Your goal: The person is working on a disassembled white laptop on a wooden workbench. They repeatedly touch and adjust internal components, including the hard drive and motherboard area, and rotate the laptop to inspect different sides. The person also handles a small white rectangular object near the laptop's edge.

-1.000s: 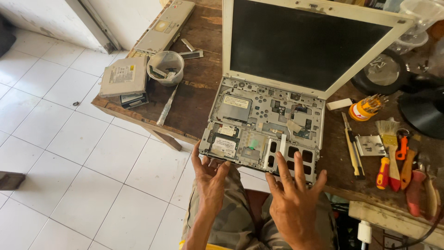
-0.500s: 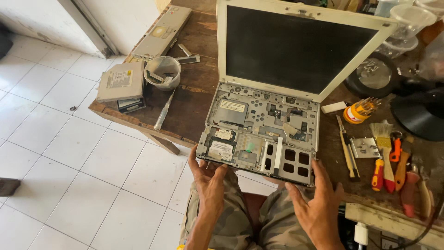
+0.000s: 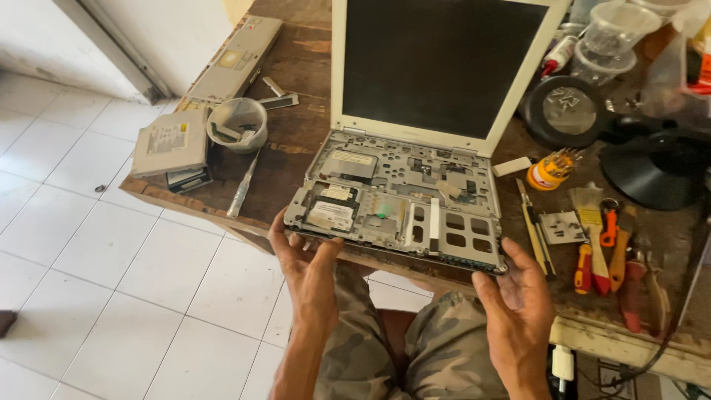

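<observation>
Wooden table (image 3: 296, 141) fills the upper half of the view, set on a floor of white tiles (image 3: 111, 259). Across its middle stands an open laptop (image 3: 415, 126) with a dark screen; its keyboard is off, baring the metal frame and circuit boards of the base, whose front edge juts just past the table edge. To the right lies a black round stand (image 3: 652, 167), and near it a row of screwdrivers (image 3: 592, 259) with red and orange handles. At the left corner rests a grey disc drive (image 3: 172, 141), with a small white cup (image 3: 237, 124) of parts just beside it. The left hand (image 3: 307, 259) grips the front left corner of the base, fingers curled under, thumb on top. The right hand (image 3: 518, 296) holds the front right corner the same way.
</observation>
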